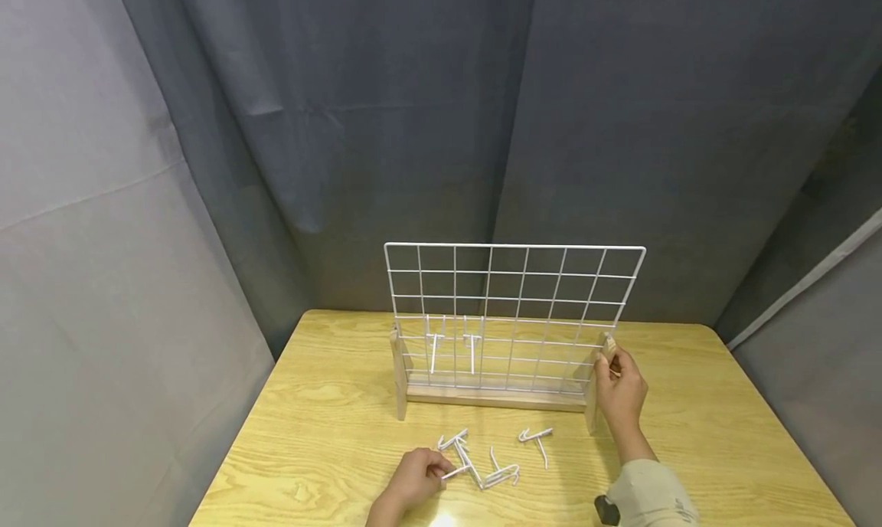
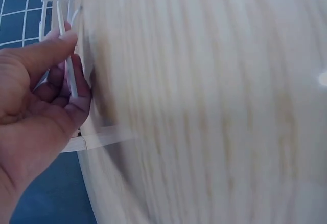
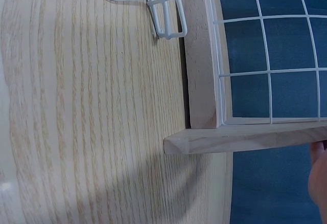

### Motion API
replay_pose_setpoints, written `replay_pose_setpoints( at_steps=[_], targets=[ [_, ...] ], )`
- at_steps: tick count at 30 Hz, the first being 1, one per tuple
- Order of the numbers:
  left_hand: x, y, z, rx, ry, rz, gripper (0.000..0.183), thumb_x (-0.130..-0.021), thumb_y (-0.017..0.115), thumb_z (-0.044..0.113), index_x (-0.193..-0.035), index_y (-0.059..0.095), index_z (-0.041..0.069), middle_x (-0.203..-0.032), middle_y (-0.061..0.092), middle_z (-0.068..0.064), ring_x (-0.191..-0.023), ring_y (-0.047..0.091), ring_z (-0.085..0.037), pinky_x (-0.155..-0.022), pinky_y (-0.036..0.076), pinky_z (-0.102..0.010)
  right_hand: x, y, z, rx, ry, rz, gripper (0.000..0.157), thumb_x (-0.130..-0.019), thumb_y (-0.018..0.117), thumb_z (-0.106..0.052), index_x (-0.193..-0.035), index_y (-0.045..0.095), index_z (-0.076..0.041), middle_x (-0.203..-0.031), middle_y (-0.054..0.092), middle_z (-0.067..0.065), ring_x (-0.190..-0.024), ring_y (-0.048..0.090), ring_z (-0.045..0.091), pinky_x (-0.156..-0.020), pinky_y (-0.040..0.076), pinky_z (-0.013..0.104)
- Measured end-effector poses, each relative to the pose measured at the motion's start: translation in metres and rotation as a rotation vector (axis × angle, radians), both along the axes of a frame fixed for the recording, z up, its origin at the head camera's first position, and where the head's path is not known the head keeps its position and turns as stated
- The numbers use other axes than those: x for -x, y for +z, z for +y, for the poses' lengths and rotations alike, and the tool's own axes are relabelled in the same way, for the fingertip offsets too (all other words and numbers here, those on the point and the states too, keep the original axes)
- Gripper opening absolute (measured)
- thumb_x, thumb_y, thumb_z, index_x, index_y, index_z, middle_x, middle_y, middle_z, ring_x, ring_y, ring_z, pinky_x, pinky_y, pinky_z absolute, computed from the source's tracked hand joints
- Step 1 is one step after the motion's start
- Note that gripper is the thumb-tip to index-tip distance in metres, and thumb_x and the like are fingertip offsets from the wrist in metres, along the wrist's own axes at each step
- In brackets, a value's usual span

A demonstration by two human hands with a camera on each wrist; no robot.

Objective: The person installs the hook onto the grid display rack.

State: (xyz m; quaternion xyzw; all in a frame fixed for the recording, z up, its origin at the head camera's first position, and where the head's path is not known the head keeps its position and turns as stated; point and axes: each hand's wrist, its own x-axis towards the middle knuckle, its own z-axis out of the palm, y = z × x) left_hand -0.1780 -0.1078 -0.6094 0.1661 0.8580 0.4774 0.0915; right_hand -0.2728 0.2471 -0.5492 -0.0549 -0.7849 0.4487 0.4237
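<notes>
A white wire grid panel (image 1: 515,245) stands upright in a wooden stand (image 1: 496,397). Two white wire hooks (image 1: 472,355) hang on its lower left part. My left hand (image 1: 416,477), low in front of the stand, pinches the prong of a white wire hook (image 2: 72,78) between thumb and fingers. That hook overlaps other loose hooks (image 1: 501,475) on the table in the head view. My right hand (image 1: 623,393) grips the upper part of the stand's right wooden post (image 1: 591,406); only a bit of that hand shows at the right wrist view's edge.
One more loose hook (image 1: 540,437) lies on the wood-grain table (image 1: 289,435), in front of the stand's right half. Behind the table hangs a dark grey curtain (image 1: 413,129), and a lighter one (image 1: 103,282) hangs on the left.
</notes>
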Motion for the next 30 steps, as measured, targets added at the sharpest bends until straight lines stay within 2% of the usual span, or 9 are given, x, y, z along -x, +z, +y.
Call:
replay_pose_setpoints(
  at_steps=[4,10,12,15,17,26,30],
  targets=[
    [-0.003,0.005,0.001,-0.028,0.003,-0.034,0.027,-0.070,0.062,-0.015,-0.088,0.071,0.004,-0.075,0.057,0.002,-0.067,0.050,-0.008,-0.061,0.046,-0.020,-0.001,0.001,0.000,-0.002,-0.007,0.002,0.019,-0.082,0.061,0.004,-0.100,0.061,0.011,-0.087,0.065,0.024,-0.075,0.047,-0.017,-0.063,0.038,-0.001],
    [-0.005,0.013,0.003,-0.104,0.032,-0.116,0.025,-0.073,0.064,-0.013,-0.091,0.069,0.004,-0.077,0.057,-0.001,-0.068,0.051,-0.011,-0.062,0.047,-0.020,0.000,0.001,0.000,-0.013,-0.016,-0.014,0.020,-0.081,0.060,0.000,-0.099,0.062,0.010,-0.087,0.065,0.022,-0.074,0.063,0.011,-0.063,0.039,0.000],
    [-0.005,0.015,0.004,-0.137,0.039,-0.137,0.025,-0.074,0.064,-0.013,-0.092,0.069,0.003,-0.077,0.057,-0.003,-0.068,0.052,-0.012,-0.061,0.047,-0.020,0.000,0.000,0.000,-0.010,-0.015,-0.017,0.020,-0.082,0.060,0.000,-0.099,0.062,0.010,-0.087,0.065,0.022,-0.074,0.062,0.007,-0.063,0.039,0.000],
    [-0.004,0.016,0.005,-0.182,0.044,-0.158,0.024,-0.074,0.065,-0.012,-0.093,0.068,0.001,-0.078,0.057,-0.004,-0.069,0.053,-0.013,-0.060,0.048,-0.020,0.000,-0.001,0.000,-0.007,-0.013,-0.015,0.020,-0.082,0.061,0.002,-0.100,0.061,0.010,-0.087,0.065,0.023,-0.074,0.053,-0.011,-0.063,0.038,-0.001],
    [-0.003,0.016,0.006,-0.213,0.045,-0.178,0.023,-0.074,0.066,-0.011,-0.094,0.068,0.001,-0.079,0.058,-0.005,-0.070,0.053,-0.014,-0.060,0.049,-0.021,-0.001,-0.001,0.000,-0.005,-0.010,-0.012,0.020,-0.082,0.061,0.003,-0.100,0.061,0.010,-0.087,0.065,0.023,-0.074,0.046,-0.018,-0.062,0.037,-0.001],
    [0.001,0.017,0.012,-0.294,0.033,-0.253,0.022,-0.075,0.068,-0.006,-0.096,0.066,0.001,-0.081,0.057,-0.006,-0.074,0.053,-0.016,-0.061,0.049,-0.020,-0.003,-0.001,-0.001,-0.002,-0.008,-0.004,0.020,-0.082,0.062,0.004,-0.100,0.062,0.010,-0.087,0.065,0.023,-0.075,0.045,-0.017,-0.063,0.038,-0.001],
    [0.004,0.022,0.015,-0.355,0.024,-0.301,0.024,-0.077,0.066,-0.006,-0.100,0.064,-0.001,-0.080,0.055,-0.005,-0.071,0.050,-0.015,-0.055,0.045,-0.018,-0.002,0.000,-0.001,-0.004,-0.014,-0.005,0.019,-0.082,0.062,0.002,-0.100,0.062,0.010,-0.087,0.065,0.023,-0.075,0.046,-0.015,-0.063,0.038,-0.001]
  ],
)
